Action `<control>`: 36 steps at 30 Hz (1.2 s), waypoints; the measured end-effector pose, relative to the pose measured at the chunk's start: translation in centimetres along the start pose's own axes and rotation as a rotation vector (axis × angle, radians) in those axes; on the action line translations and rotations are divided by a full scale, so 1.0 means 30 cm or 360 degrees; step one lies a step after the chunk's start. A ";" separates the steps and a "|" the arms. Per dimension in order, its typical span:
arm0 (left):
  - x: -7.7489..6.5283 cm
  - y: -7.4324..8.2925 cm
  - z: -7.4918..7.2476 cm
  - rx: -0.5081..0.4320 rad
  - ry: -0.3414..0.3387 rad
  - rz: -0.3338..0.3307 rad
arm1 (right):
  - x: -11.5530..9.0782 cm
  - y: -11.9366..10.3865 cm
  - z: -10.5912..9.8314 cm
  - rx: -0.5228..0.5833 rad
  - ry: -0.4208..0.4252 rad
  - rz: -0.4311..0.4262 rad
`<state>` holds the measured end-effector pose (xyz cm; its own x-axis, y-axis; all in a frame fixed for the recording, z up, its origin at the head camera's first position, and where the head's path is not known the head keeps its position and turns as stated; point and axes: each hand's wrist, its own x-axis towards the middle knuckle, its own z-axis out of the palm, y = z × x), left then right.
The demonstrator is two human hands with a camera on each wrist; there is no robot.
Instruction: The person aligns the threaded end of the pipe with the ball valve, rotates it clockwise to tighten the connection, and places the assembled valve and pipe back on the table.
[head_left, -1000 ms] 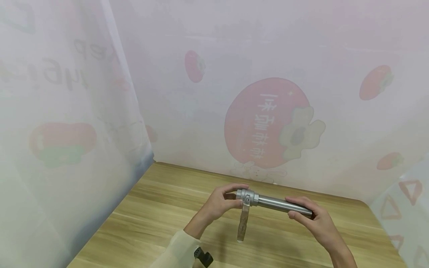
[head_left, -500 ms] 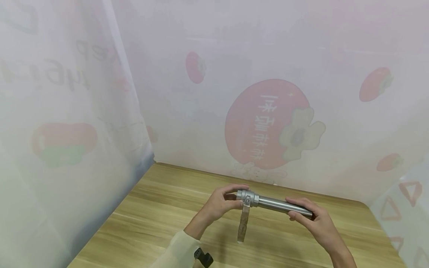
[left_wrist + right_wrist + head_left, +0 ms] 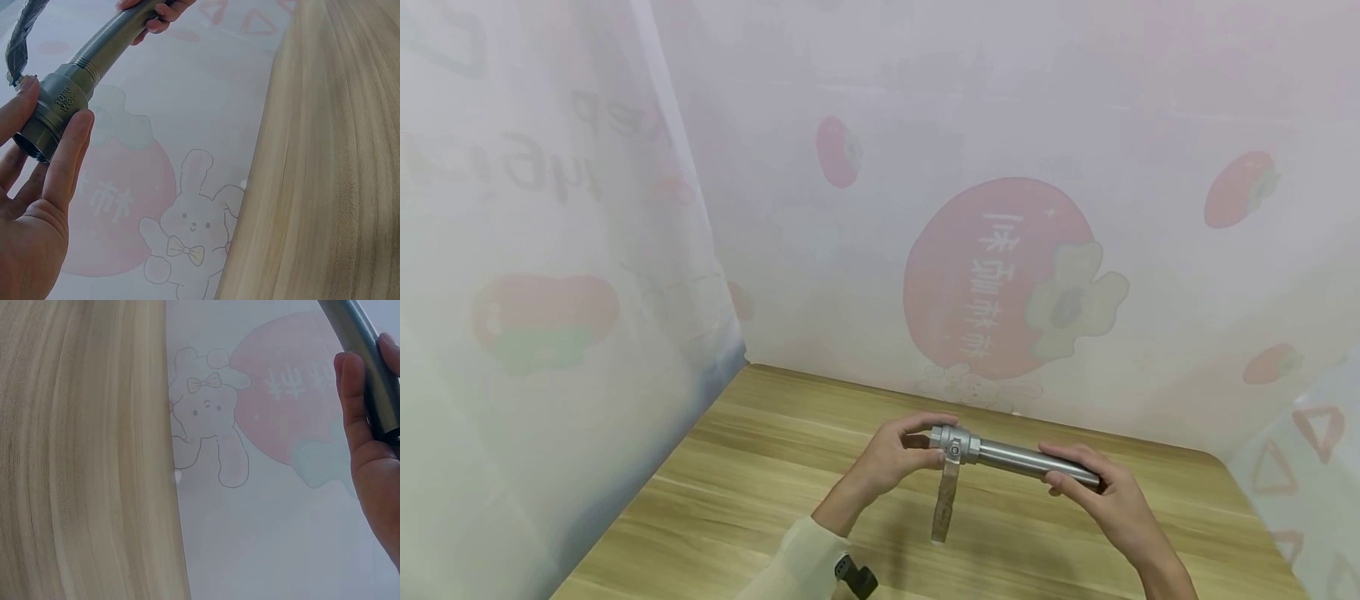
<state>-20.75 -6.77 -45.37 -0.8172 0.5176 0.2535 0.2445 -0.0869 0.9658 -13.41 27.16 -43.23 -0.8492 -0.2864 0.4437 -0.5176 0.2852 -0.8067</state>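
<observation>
A metal ball valve (image 3: 955, 444) is joined to a steel pipe (image 3: 1022, 460), and both are held up over the wooden table. My left hand (image 3: 891, 454) grips the valve body between thumb and fingers at its open left end. The valve's lever handle (image 3: 945, 504), with a worn-looking covering, points down toward me. My right hand (image 3: 1101, 492) holds the far right end of the pipe, thumb in front and fingers behind. In the left wrist view, threads show on the pipe (image 3: 115, 44) where it enters the valve (image 3: 62, 100), which has raised lettering.
The wood-grain table (image 3: 760, 450) spreads beneath both hands. Pale printed curtains (image 3: 865, 267) with fruit and rabbit drawings hang behind it and at the sides. A black device (image 3: 855, 577) is strapped at the left wrist over a cream sleeve (image 3: 801, 558).
Almost nothing differs: both hands keep their hold on the valve and pipe in the same place. The whole head view has shifted very slightly.
</observation>
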 end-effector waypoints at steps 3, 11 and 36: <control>0.000 0.001 0.001 0.0001 0.0006 -0.0007 | 0.000 -0.001 0.002 0.0005 -0.0004 -0.0011; -0.001 0.004 0.001 0.0001 -0.0003 -0.0001 | 0.001 -0.010 0.007 -0.0077 -0.0007 0.0047; -0.003 0.003 -0.008 0.0009 -0.0005 0.0003 | 0.000 -0.009 0.009 -0.0059 -0.0032 0.0057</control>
<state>-20.78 -7.04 -45.31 -0.8151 0.5201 0.2553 0.2492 -0.0831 0.9649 -13.22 26.82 -43.13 -0.8653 -0.2937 0.4062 -0.4905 0.3292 -0.8068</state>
